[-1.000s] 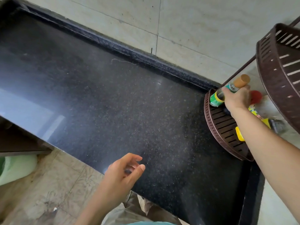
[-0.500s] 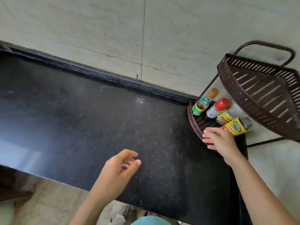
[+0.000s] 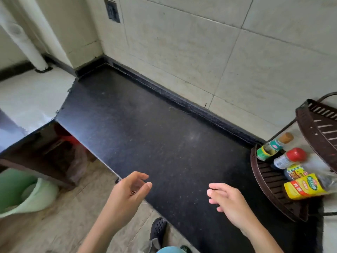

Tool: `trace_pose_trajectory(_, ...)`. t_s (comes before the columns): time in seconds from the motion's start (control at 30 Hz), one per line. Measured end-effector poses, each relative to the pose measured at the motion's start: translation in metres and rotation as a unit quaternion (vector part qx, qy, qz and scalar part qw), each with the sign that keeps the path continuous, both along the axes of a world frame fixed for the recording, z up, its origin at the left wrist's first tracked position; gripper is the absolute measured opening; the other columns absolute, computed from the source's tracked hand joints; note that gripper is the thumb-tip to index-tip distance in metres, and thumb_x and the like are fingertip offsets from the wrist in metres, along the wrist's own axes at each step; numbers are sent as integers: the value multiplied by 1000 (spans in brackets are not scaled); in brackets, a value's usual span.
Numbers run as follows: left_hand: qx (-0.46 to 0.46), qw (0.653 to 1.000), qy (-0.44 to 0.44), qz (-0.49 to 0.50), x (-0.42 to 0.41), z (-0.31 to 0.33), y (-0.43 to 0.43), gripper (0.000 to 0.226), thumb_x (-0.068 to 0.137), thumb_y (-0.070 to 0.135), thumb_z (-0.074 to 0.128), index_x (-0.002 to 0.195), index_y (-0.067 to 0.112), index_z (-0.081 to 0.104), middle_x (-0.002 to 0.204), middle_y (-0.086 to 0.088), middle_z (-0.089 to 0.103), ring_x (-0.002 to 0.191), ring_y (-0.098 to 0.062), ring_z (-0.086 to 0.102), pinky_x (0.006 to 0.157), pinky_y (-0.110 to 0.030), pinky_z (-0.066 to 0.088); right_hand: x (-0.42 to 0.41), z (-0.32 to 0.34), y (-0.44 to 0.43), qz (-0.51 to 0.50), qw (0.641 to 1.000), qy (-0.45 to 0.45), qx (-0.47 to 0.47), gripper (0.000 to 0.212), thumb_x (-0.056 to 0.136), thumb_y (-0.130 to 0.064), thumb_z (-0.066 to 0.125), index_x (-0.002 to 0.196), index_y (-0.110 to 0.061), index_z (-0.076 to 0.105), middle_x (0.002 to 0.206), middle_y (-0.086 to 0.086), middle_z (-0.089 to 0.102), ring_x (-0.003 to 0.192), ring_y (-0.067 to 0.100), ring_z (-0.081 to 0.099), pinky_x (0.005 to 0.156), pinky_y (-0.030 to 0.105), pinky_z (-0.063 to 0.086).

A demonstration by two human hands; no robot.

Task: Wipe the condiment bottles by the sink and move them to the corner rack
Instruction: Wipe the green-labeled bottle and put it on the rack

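A brown corner rack point(image 3: 263, 178) stands at the right end of the black counter point(image 3: 155, 136). On its lower shelf stand several condiment bottles: one with a tan cap and green label point(image 3: 273, 146), one with a red cap point(image 3: 290, 157), a dark one with a yellow label point(image 3: 295, 172) and a clear one with a big yellow label point(image 3: 304, 187). The rack's upper shelf point(image 3: 317, 123) holds nothing I can see. My left hand point(image 3: 127, 194) hovers over the counter's front edge, fingers apart and empty. My right hand point(image 3: 229, 203) hovers left of the rack, empty.
A tiled wall with a dark socket point(image 3: 112, 10) runs behind the counter. A white pipe point(image 3: 27, 42) stands at the far left. A green bin point(image 3: 23, 194) sits on the floor at the lower left, beside a dark low cabinet point(image 3: 36, 154). My dark shoe point(image 3: 158, 229) shows below.
My right hand let go of the tan-capped bottle in the rack and drew back left, away from the rack. The view swung left and up, showing more counter.
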State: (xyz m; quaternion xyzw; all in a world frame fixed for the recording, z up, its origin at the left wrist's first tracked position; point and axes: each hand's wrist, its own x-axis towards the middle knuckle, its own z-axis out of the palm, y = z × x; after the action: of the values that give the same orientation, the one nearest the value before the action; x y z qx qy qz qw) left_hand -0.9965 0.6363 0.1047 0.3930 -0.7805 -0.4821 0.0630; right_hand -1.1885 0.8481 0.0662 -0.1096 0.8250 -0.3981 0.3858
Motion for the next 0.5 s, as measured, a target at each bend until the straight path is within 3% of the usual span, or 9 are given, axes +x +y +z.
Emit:
trace_pose_trajectory(0.13,7,995,-24,99,71,-4,30,7,88,31,66,92,36,64,85,7,72,80,1,66,74,-25,54,6,15,-25,82,995,45,-38,19,90,-25,64,109,-27,66,90,-3,73,87,7,69,76,29,55)
trace_pose_trajectory(0.3,13,975,-53,214,160,-10,53,8,86,33,67,93,32,65,82,6,73,80,1,67,79,-31,57,40,14,-68,177,982,53,-38,22,89,-28,64,111,-27,66,91,-6,73,90,12,69,85,38,55)
trace_pose_trajectory(0.5,16,958,-42,285,223,-13,28,15,87,41,64,101,34,64,92,8,72,87,1,66,81,-26,55,108,16,-142,306,949,44,-53,23,91,-28,63,114,-25,65,96,-5,73,89,7,69,77,28,54)
